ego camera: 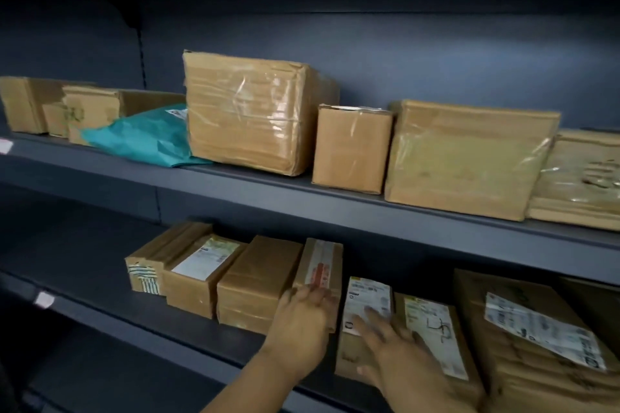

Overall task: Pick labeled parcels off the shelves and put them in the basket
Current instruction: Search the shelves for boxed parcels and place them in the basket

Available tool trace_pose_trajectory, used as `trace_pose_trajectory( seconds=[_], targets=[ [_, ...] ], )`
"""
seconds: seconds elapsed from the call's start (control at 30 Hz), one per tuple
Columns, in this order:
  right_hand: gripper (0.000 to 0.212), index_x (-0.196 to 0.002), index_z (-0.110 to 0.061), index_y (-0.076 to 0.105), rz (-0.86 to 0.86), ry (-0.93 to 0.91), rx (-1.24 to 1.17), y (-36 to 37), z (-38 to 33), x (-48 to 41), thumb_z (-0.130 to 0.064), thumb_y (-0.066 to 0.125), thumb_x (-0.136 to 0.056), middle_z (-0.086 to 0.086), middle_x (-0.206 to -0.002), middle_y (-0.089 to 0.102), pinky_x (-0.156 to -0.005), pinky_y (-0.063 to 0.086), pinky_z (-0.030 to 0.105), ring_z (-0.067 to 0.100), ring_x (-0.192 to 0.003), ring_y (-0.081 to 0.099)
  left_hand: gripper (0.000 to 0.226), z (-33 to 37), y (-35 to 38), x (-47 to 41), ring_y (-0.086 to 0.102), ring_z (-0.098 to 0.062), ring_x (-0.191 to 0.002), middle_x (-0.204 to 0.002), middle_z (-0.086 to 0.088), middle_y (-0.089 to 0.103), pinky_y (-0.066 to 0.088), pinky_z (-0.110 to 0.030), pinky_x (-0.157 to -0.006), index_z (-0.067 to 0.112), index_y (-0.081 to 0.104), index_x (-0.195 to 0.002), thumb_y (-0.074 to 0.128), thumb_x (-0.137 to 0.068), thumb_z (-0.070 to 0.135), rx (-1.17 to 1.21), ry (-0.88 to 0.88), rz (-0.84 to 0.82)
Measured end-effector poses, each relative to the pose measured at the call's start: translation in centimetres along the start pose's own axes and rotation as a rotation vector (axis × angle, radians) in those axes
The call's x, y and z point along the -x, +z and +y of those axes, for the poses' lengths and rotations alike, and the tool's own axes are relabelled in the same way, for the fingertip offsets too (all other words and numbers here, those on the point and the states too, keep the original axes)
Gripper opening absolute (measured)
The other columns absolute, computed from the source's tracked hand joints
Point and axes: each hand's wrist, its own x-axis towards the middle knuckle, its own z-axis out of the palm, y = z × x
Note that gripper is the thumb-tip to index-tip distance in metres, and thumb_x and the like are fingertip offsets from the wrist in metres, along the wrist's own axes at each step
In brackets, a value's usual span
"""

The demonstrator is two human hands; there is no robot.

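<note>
On the lower shelf (188,322) stands a row of brown cardboard parcels. My left hand (303,318) grips the front end of a narrow upright parcel with a red-and-white strip (320,261). My right hand (399,349) lies with spread fingers on a flat parcel bearing a white label (367,295). Right of it sit another labeled parcel (432,322) and a large box with a white label (543,329). To the left, a parcel with a white label (204,261) lies between other plain boxes. No basket is in view.
The upper shelf (235,184) carries several taped brown boxes, among them a big one (255,111), plus a teal plastic mailer (151,137). The dark shelf unit's back panel rises behind. The lower shelf's left part shows bare dark metal with small tags on its edge.
</note>
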Motion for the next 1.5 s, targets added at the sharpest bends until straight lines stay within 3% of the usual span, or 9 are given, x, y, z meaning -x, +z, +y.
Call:
trace_pose_trajectory(
  seconds=[0.27, 0.43, 0.63, 0.83, 1.0, 1.2, 1.27, 1.37, 1.5],
  targets=[
    [0.050, -0.132, -0.024, 0.043, 0.188, 0.143, -0.040, -1.0, -3.1, -1.4, -0.055, 0.040, -0.093, -0.001, -0.136, 0.042, -0.094, 0.042, 0.032, 0.020, -0.120, 0.044, 0.060, -9.0, 1.2, -0.5, 0.013, -0.021, -0.144, -0.157, 0.004, 0.018, 0.017, -0.045, -0.111, 0.029, 0.016, -0.150, 0.034, -0.096, 0.050, -0.082, -0.236, -0.094],
    [0.063, -0.147, -0.029, 0.022, 0.357, 0.159, -0.203, -2.6, -6.8, -4.4, -0.053, 0.044, -0.093, 0.001, -0.154, 0.017, -0.108, 0.034, 0.034, 0.024, -0.136, 0.029, 0.062, -11.4, 1.5, 0.0, 0.021, -0.018, -0.142, -0.153, 0.009, 0.028, 0.019, -0.042, -0.111, 0.034, 0.032, -0.144, 0.031, -0.087, 0.059, -0.024, -0.199, -0.016],
    [0.078, -0.149, -0.031, 0.009, 0.297, 0.302, -0.289, -2.1, -9.7, -11.2, -0.062, 0.045, -0.087, 0.009, -0.155, -0.001, -0.112, 0.028, 0.042, 0.036, -0.136, 0.020, 0.061, -13.4, 1.7, 0.4, 0.023, -0.012, -0.140, -0.149, 0.015, 0.032, 0.022, -0.038, -0.111, 0.038, 0.033, -0.142, 0.042, -0.087, 0.063, 0.036, -0.160, 0.028],
    [0.065, -0.139, -0.024, 0.035, 0.363, 0.361, -0.277, -0.9, -10.0, -12.0, -0.055, 0.050, -0.084, 0.013, -0.135, 0.033, -0.099, 0.038, 0.040, 0.033, -0.118, 0.037, 0.064, -13.8, 1.4, 0.4, 0.020, -0.009, -0.141, -0.152, 0.018, 0.026, 0.013, -0.035, -0.116, 0.039, 0.031, -0.143, 0.049, -0.085, 0.060, 0.110, -0.181, 0.001],
    [0.062, -0.138, -0.026, 0.041, 0.392, 0.316, -0.517, -1.6, -8.3, -9.8, -0.051, 0.055, -0.083, 0.009, -0.133, 0.037, -0.097, 0.042, 0.036, 0.029, -0.117, 0.042, 0.063, -13.6, 1.4, 0.6, 0.016, -0.009, -0.143, -0.154, 0.018, 0.022, 0.009, -0.034, -0.116, 0.040, 0.030, -0.144, 0.049, -0.086, 0.058, 0.118, -0.202, -0.022],
    [0.061, -0.132, -0.028, 0.049, 0.379, 0.274, -0.901, -2.6, -6.8, -7.2, -0.047, 0.064, -0.075, 0.005, -0.113, 0.058, -0.080, 0.056, 0.035, 0.018, -0.088, 0.064, 0.064, -14.2, 0.8, 1.2, 0.013, -0.009, -0.144, -0.155, 0.016, 0.019, 0.006, -0.036, -0.117, 0.039, 0.029, -0.144, 0.050, -0.087, 0.057, 0.130, -0.213, -0.081],
    [0.064, -0.132, -0.027, 0.049, 0.429, 0.257, -0.830, -2.5, -7.5, -6.8, -0.045, 0.067, -0.073, 0.004, -0.118, 0.054, -0.081, 0.054, 0.032, 0.018, -0.095, 0.061, 0.064, -14.6, 0.6, 1.3, 0.011, -0.010, -0.144, -0.156, 0.015, 0.017, 0.005, -0.035, -0.117, 0.037, 0.027, -0.145, 0.050, -0.089, 0.054, 0.152, -0.204, -0.121],
    [0.075, -0.139, -0.028, 0.039, 0.557, 0.175, -0.395, -2.3, -9.6, -5.8, -0.051, 0.066, -0.074, 0.003, -0.135, 0.038, -0.099, 0.041, 0.034, 0.023, -0.118, 0.040, 0.060, -15.1, 0.2, 1.3, 0.009, -0.011, -0.145, -0.157, 0.015, 0.012, 0.005, -0.033, -0.117, 0.036, 0.022, -0.147, 0.046, -0.094, 0.048, 0.159, -0.196, -0.157],
    [0.077, -0.137, -0.021, 0.044, 0.557, 0.034, -0.030, -0.6, -12.1, -4.7, -0.056, 0.064, -0.071, 0.005, -0.135, 0.038, -0.096, 0.041, 0.037, 0.027, -0.116, 0.036, 0.051, -15.5, 0.7, 2.2, 0.027, -0.021, -0.138, -0.154, 0.010, 0.027, 0.021, -0.033, -0.112, 0.034, 0.032, -0.145, 0.044, -0.096, 0.042, 0.058, -0.224, -0.003]
  ],
)
